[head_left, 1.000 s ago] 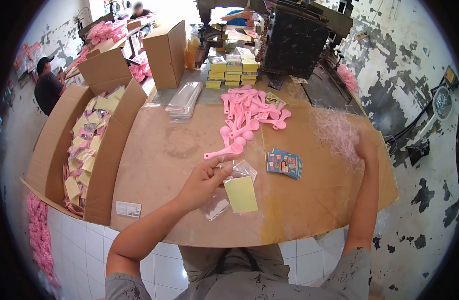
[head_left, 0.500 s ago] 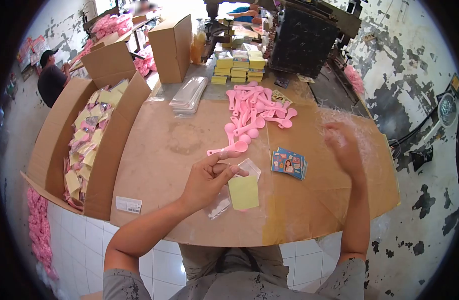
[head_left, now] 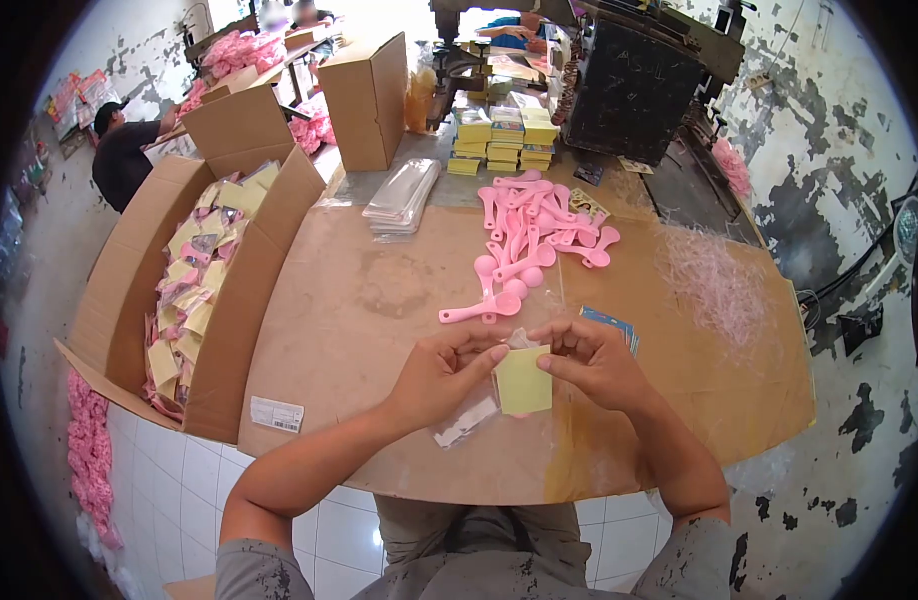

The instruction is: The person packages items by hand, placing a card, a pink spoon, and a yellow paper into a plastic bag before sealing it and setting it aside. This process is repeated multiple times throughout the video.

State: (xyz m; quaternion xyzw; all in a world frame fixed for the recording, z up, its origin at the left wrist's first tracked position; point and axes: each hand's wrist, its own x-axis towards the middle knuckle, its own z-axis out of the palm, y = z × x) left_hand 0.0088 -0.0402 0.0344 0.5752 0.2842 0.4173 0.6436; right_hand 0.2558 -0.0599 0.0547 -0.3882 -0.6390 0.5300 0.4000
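Yellow card [head_left: 525,384] is pinched at its upper corners by the left hand [head_left: 441,372] and the right hand [head_left: 601,368] over the desk [head_left: 329,310]. Pink scoops [head_left: 524,264] are heaped just beyond; blue cards [head_left: 611,321] are partly hidden by the right hand.

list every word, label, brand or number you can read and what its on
No text can be read with certainty.
White label on the cardboard: print too small.
Black box: scrawled marks too faint.
Blue cards: partly hidden, nothing legible.
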